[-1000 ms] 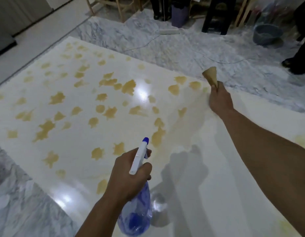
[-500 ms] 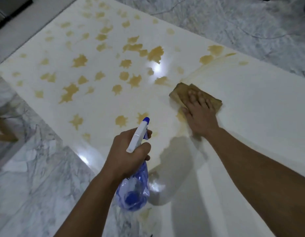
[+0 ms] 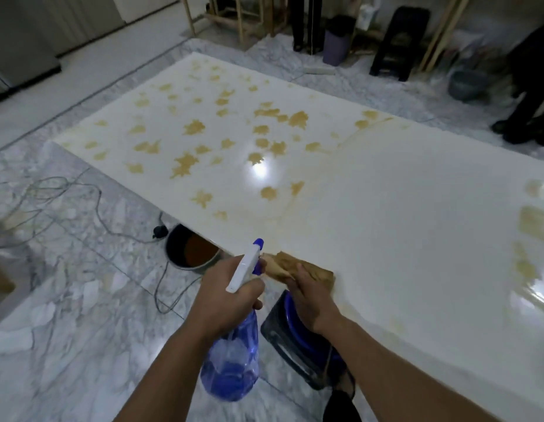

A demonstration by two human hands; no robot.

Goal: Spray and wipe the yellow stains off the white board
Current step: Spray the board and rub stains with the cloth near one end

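Observation:
The white board (image 3: 401, 208) lies flat across the marble floor. Several yellow stains (image 3: 185, 164) cover its far left half; the near right part shows only faint smears. My left hand (image 3: 225, 296) grips a blue spray bottle (image 3: 231, 360) by its white trigger head, held upright over the floor just off the board's near edge. My right hand (image 3: 310, 300) presses a yellow-brown cloth (image 3: 295, 268) at the board's near edge, right beside the bottle's nozzle.
A dark bucket (image 3: 190, 249) of brown liquid sits partly under the board's near edge. A dark tray with a blue object (image 3: 298, 345) lies below my right arm. Cables (image 3: 51, 193) trail on the floor at left. Stools, a purple bin (image 3: 336, 45) and a person's legs (image 3: 526, 95) stand beyond the board.
My right hand has dragged the cloth from the board's far side, across its middle, back to the near edge. The left hand keeps its hold on the bottle. The view has tilted up.

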